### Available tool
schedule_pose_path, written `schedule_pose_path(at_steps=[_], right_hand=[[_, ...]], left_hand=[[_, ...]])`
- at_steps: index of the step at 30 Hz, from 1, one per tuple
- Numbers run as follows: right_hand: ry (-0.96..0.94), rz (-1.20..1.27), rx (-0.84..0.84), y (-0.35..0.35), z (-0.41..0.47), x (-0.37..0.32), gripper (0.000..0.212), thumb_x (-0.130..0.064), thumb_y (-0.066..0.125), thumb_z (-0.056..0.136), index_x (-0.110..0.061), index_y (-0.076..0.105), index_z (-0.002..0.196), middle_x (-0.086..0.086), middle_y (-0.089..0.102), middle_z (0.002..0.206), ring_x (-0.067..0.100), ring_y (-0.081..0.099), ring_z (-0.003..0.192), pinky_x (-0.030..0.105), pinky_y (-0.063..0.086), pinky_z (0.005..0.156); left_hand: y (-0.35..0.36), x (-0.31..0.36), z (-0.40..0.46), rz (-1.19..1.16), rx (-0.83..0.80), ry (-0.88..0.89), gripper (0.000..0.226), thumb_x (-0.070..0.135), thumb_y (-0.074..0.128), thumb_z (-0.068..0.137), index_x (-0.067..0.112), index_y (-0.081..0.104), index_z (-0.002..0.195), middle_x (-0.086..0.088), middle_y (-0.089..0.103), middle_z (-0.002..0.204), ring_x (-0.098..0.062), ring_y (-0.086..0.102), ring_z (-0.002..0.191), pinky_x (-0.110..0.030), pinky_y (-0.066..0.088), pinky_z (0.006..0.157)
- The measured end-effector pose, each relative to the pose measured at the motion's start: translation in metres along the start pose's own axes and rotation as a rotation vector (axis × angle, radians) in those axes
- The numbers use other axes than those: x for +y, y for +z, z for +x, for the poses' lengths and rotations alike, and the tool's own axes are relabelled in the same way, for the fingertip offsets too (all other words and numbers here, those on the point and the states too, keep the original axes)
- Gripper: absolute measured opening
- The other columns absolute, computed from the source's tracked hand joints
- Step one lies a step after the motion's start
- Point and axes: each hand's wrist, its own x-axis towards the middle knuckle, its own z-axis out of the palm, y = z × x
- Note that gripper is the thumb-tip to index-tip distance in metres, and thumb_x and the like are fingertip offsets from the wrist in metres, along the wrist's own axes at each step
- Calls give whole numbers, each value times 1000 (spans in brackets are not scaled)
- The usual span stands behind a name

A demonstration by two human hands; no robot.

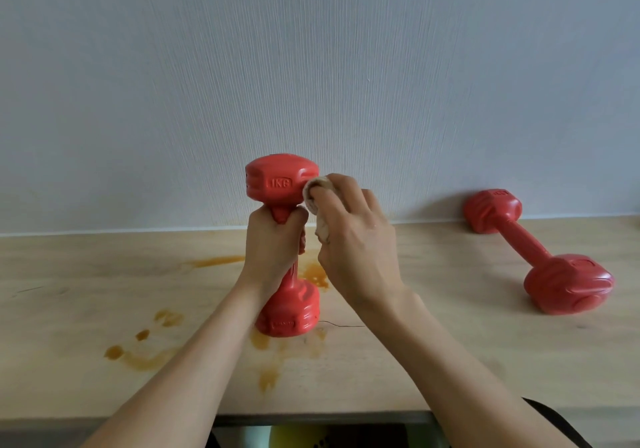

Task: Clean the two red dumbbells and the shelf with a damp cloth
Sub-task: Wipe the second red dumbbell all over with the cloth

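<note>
Her left hand [273,240] gripped the upright dumbbell [282,188] by its handle while the right hand [353,226], just beside, rubbed a bunched cloth [317,205] against its top head; turning it seemed next.

Raised lettering reading "1KG" is showing on the top head of the upright red plastic-coated dumbbell [282,184]; its lower head's embossing is staying illegible.
</note>
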Motion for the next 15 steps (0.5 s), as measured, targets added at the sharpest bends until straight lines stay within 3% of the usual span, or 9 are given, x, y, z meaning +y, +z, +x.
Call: schedule_pose_path(at_steps=[4, 8, 12, 15], right_hand=[[82, -2, -79, 8, 0, 17, 27, 4, 52, 72, -7, 61, 95, 9, 61, 104, 34, 55, 73, 36, 45, 48], [225, 89, -136, 9, 3, 31, 25, 4, 55, 75, -12, 58, 94, 3, 55, 109, 33, 58, 77, 35, 48, 57], [254, 160, 121, -3, 9, 22, 33, 1, 60, 78, -22, 49, 99, -3, 55, 103, 26, 56, 82, 29, 41, 61], [114, 152, 190, -9, 12, 0, 33, -7, 55, 79, -25, 52, 107, -6, 60, 109, 21, 55, 95, 28, 43, 61]], left_hand=[[1, 0, -2, 33, -14, -9, 20, 19, 51, 70, 10, 51, 51, -6, 48, 42, -19, 44, 42, -30, 40, 52], [5, 2, -2, 116, -3, 10, 31, 13, 54, 80, 10, 50, 49, 0, 48, 38, -16, 46, 38, -30, 41, 52], [5, 0, -1, 138, 20, 33, 26, 17, 54, 83, 6, 52, 60, 2, 50, 40, -12, 48, 38, -27, 41, 52], [6, -2, -3, 178, 16, 106, 25, 22, 58, 86, 10, 51, 66, 5, 52, 42, -7, 49, 38, -23, 39, 50]])
